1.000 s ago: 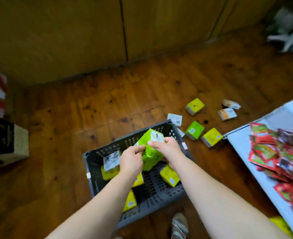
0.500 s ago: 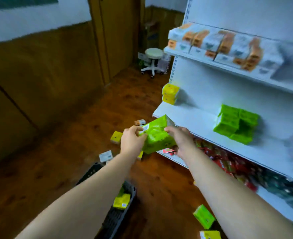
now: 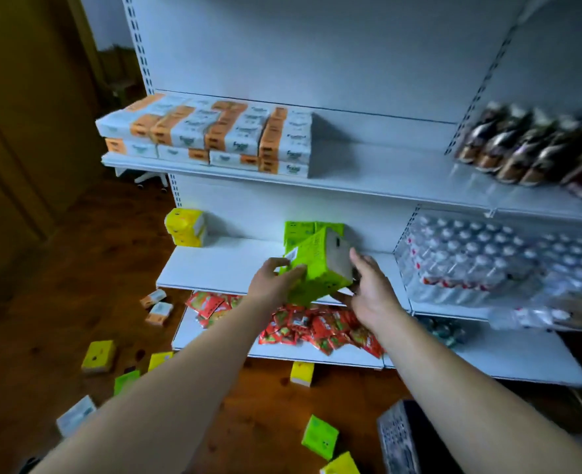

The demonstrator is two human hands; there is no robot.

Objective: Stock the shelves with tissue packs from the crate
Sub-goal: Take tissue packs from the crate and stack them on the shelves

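I hold a lime-green tissue pack (image 3: 317, 268) tilted at the front of the white middle shelf (image 3: 221, 265). My left hand (image 3: 272, 278) grips its left side. My right hand (image 3: 368, 289) holds its right end and underside. Behind it a stack of green packs (image 3: 300, 230) stands on the same shelf. A yellow stack (image 3: 185, 227) sits at the shelf's left end. A corner of the dark crate (image 3: 397, 436) shows at the bottom right on the floor.
White-and-orange tissue packs (image 3: 214, 135) fill the upper shelf. Red sachets (image 3: 303, 323) lie on the lower shelf. Wrapped bottles (image 3: 471, 261) stand to the right. Several loose packs (image 3: 318, 437) are scattered on the wooden floor (image 3: 77, 268).
I lifted the green pack out of the crate and carried it up and right to the middle shelf. My view swung from the floor to the shelves.
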